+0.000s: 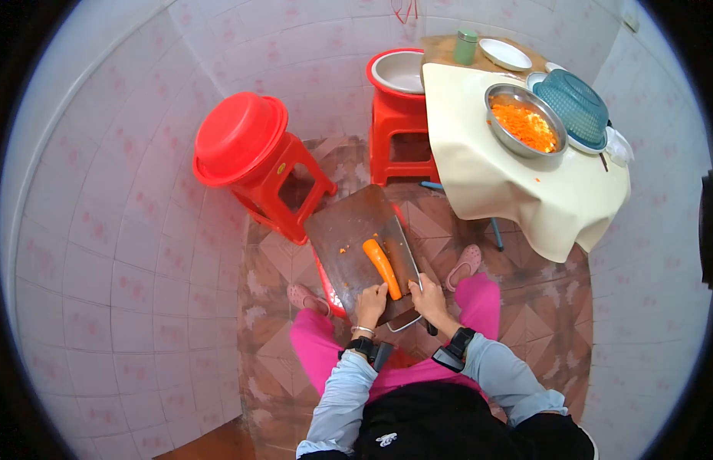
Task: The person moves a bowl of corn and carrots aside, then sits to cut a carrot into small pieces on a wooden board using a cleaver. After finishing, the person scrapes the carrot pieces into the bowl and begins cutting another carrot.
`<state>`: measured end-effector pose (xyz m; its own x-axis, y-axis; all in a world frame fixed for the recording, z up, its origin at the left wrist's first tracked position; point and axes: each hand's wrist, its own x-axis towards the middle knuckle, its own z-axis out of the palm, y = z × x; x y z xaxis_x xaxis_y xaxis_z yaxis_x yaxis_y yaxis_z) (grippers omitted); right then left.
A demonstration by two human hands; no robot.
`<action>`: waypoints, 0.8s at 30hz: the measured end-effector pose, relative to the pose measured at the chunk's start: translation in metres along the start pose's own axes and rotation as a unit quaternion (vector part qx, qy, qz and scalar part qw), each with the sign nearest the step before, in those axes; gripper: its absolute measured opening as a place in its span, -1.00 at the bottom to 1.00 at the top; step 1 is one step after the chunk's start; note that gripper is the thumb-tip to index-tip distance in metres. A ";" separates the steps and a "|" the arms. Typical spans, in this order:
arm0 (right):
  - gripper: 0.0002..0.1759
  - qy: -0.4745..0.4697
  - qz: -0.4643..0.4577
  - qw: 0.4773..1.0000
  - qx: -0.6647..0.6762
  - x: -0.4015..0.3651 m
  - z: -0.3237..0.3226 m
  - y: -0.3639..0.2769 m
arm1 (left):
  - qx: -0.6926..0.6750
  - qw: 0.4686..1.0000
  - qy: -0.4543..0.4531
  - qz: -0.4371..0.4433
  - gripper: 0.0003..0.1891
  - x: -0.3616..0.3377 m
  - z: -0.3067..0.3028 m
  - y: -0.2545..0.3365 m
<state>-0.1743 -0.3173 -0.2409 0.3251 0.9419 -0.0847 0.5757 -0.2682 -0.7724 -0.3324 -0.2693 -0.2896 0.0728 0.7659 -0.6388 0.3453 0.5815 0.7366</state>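
An orange peeled carrot (pixel 382 268) lies lengthwise on a dark cutting board (pixel 345 230), with a few small orange bits around it. My left hand (pixel 371 303) is closed at the carrot's near end, its thumb against the left side. To the right of the carrot, my right hand (pixel 431 300) is wrapped around a knife (pixel 432 330). The black butt of its handle sticks out below the hand; the thin blade, seen nearly edge-on, points away from me. A metal loop handle shows at the board's near edge. The board rests on something red, mostly hidden.
A red basin (pixel 238 138) sits upturned on a red stool (pixel 284 180) at left. Another red stool (pixel 402 138) bears a white-lined basin (pixel 399 70). On the cloth-covered table (pixel 479 169) stand a steel bowl (pixel 504 138) of chopped orange and yellow food and a teal basket (pixel 575 107).
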 end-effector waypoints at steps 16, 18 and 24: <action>-0.70 -0.092 -0.020 0.992 -0.090 -0.009 -0.020 -0.040 | -0.111 0.964 0.135 0.201 -0.47 0.016 -0.013 0.032; -0.53 -0.054 -0.078 0.993 -0.067 -0.008 -0.034 -0.057 | -0.073 0.955 0.160 0.239 -0.47 0.034 -0.002 0.016; -0.32 -0.126 -0.127 0.980 -0.087 0.003 -0.057 -0.076 | -0.040 0.934 0.205 0.291 -0.48 0.035 0.002 0.009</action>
<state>-0.1743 -0.3055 -0.1464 -0.0274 0.9969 -0.0732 0.7399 -0.0290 -0.6720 -0.3253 -0.2379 -0.3053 -0.1432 0.9897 0.0006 0.2863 0.0408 0.9573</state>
